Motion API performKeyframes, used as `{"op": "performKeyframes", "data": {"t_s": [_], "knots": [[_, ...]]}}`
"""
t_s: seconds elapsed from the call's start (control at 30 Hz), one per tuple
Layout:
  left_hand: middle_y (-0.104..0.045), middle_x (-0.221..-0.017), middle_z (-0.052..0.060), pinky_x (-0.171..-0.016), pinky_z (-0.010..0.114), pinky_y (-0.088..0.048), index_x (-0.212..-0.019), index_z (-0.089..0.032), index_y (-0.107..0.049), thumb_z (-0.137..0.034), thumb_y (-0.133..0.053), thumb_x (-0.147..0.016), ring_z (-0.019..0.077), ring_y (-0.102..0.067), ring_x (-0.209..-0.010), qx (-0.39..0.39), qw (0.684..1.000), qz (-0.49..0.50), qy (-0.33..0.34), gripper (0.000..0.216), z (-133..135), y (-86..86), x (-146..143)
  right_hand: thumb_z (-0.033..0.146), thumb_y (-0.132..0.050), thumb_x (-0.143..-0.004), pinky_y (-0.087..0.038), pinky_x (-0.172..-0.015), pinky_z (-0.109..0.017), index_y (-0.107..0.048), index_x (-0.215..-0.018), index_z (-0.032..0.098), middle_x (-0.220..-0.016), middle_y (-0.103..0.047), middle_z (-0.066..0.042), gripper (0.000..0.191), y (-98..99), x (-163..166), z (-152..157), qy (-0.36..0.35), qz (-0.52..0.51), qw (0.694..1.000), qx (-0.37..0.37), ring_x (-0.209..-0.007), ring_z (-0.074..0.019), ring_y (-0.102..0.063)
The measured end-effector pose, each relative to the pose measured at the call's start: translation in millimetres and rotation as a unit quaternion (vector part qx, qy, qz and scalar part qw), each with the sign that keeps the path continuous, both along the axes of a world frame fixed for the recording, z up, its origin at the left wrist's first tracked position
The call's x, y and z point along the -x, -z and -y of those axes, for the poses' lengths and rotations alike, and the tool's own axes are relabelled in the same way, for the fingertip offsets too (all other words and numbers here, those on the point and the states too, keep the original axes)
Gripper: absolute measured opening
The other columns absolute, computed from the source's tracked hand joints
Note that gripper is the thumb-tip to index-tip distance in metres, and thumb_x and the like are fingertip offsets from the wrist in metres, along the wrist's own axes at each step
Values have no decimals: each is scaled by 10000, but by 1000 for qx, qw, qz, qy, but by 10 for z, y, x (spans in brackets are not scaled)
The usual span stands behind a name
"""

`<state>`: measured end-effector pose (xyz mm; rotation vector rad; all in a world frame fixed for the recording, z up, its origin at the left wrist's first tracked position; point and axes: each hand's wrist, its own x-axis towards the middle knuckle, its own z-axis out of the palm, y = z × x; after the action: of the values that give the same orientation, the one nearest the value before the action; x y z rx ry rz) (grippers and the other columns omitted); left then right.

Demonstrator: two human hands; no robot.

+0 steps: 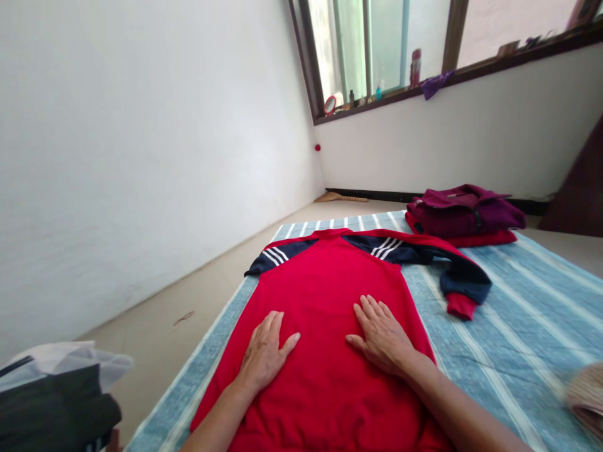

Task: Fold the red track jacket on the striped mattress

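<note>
A red jacket (325,282) with navy shoulders and white stripes lies spread out, collar away from me, on a blue striped cloth (513,314). My left hand (266,351) rests flat on the left of its body, thumb apart from the fingers. Across from it, my right hand (379,333) lies flat on the right half, fingers stretched out. Neither hand holds anything. The jacket's right-hand sleeve bends back toward me and ends in a red cuff (460,306). Most of the left-hand sleeve is out of sight. Wrinkles gather near the lower edge of the view.
Folded maroon and red clothes (466,213) are stacked at the far right of the cloth. Dark and white garments (56,402) sit at the lower left. A beige knitted item (586,395) shows at the right edge. A white wall (155,138) bounds the left side.
</note>
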<state>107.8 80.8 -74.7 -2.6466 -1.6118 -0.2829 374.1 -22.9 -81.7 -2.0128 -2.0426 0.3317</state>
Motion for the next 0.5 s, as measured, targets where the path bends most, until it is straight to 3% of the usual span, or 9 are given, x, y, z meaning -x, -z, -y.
{"op": "performKeyframes", "data": {"t_s": [0.17,0.5], "knots": [[-443,-1368,177,-1043,427,-337,-1314,-95,-422,-613,-431,-784,290,-391,-1285,44,999,9,-26,741,-80,-65,-55,625,-288,-889,-117,-1096,-446,-315,-1424,83,-1487,-221,-187,762,-11,6,9,0,3,1000,-2,-1376,-315,-123],[-498,-1335,152,-1040,436,-351,-1263,-119,-495,-538,-398,-856,269,-426,-1263,-52,998,-17,15,592,-5,64,-35,629,-298,-886,-104,-1099,-440,-319,-1422,85,-1488,-221,-181,765,13,6,2,2,-4,1000,1,-1378,-305,-123]]}}
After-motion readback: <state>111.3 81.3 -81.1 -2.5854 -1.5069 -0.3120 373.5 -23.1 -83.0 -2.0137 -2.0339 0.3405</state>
